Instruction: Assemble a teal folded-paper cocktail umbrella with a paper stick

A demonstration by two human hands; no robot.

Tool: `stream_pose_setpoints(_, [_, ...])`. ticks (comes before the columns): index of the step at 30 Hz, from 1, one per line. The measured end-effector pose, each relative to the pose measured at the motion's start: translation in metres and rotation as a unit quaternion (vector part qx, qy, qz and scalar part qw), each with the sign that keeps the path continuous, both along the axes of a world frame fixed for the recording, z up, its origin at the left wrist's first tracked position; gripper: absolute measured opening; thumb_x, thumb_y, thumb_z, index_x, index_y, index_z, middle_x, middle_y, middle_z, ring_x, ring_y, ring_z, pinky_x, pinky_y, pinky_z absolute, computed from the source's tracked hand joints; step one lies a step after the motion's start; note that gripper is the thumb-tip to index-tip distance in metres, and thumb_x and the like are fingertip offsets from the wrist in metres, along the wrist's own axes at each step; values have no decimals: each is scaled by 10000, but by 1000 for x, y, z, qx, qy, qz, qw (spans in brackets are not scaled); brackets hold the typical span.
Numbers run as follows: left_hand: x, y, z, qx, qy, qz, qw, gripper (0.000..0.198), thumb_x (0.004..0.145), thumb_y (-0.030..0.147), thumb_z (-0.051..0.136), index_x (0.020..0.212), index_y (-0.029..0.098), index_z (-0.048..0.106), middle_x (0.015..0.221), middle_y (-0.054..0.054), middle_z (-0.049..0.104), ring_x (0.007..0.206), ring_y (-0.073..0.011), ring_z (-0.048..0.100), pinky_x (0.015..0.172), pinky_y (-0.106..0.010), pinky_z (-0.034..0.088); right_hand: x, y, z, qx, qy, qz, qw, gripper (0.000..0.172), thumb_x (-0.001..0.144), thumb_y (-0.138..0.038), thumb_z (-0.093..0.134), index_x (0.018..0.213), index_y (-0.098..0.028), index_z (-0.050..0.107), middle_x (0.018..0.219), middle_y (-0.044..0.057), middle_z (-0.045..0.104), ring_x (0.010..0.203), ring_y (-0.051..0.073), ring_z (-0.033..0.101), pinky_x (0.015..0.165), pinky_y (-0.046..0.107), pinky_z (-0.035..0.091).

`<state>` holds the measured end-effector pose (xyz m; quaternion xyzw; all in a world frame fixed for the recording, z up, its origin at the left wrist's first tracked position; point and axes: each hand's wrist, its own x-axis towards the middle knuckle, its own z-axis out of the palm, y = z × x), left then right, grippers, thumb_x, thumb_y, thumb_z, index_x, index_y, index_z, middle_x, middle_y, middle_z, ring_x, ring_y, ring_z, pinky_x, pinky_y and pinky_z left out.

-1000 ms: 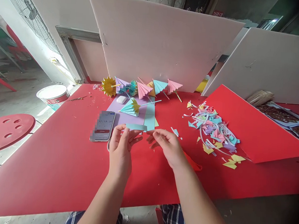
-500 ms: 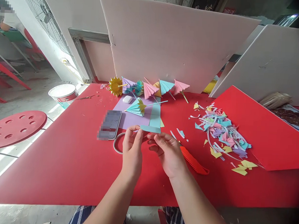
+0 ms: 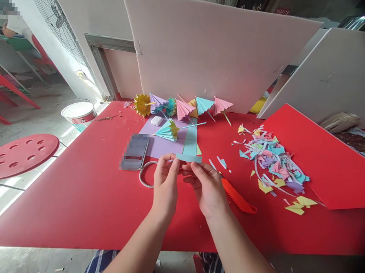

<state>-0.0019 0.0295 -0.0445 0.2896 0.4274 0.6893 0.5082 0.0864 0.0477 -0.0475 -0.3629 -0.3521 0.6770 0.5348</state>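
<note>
A narrow light-blue paper strip (image 3: 188, 158) is stretched level between my two hands above the red table. My left hand (image 3: 166, 180) pinches its left end between thumb and fingers. At the other end, my right hand (image 3: 206, 186) grips it with the thumb on the near side and the fingers curled behind. Just beyond lie purple and light-blue paper sheets (image 3: 190, 143), with a folded blue paper umbrella (image 3: 167, 130) resting on them. An orange-handled cutter (image 3: 239, 197) lies right of my right hand, its front end hidden by that hand.
Several small paper umbrellas (image 3: 205, 105) line the back of the table. A heap of paper scraps (image 3: 276, 159) lies at right. To the left are a phone (image 3: 134, 152), a silvery ring (image 3: 143, 179) and a white case (image 3: 156, 120). A bucket (image 3: 79, 111) stands beyond the left edge.
Both hands and the strip appear slightly farther right, while the whole view has also shifted a little. The grip on the strip looks the same.
</note>
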Motion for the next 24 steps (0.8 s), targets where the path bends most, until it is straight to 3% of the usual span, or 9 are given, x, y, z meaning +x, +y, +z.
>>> stream_pose_setpoints(16, [-1, 0, -2, 11, 2, -5, 1000, 115, 812, 309, 572, 781, 207, 530, 726, 37, 573, 699, -97, 595, 665, -222, 479, -1, 1, -1, 7, -14, -58, 998, 125, 673, -325, 726, 650, -202, 717, 658, 6, 700, 642, 106, 632, 558, 185, 512])
stream_pose_setpoints(21, [-6, 1, 3, -6, 0, 9, 1000, 154, 818, 347, 560, 783, 210, 500, 773, 3, 665, 854, -147, 633, 753, -269, 467, 7, 6, 0, 30, -1, -93, 995, 112, 665, -311, 734, 636, -207, 706, 627, -6, 678, 563, 81, 593, 537, 192, 503])
stream_pose_setpoints(24, [-14, 2, 6, -22, 0, 21, 1000, 155, 814, 350, 564, 793, 216, 489, 812, -9, 696, 878, -149, 639, 750, -261, 451, 19, 18, 0, 38, 7, -132, 991, 119, 629, -312, 756, 645, -209, 701, 655, -5, 672, 612, 93, 598, 521, 193, 496])
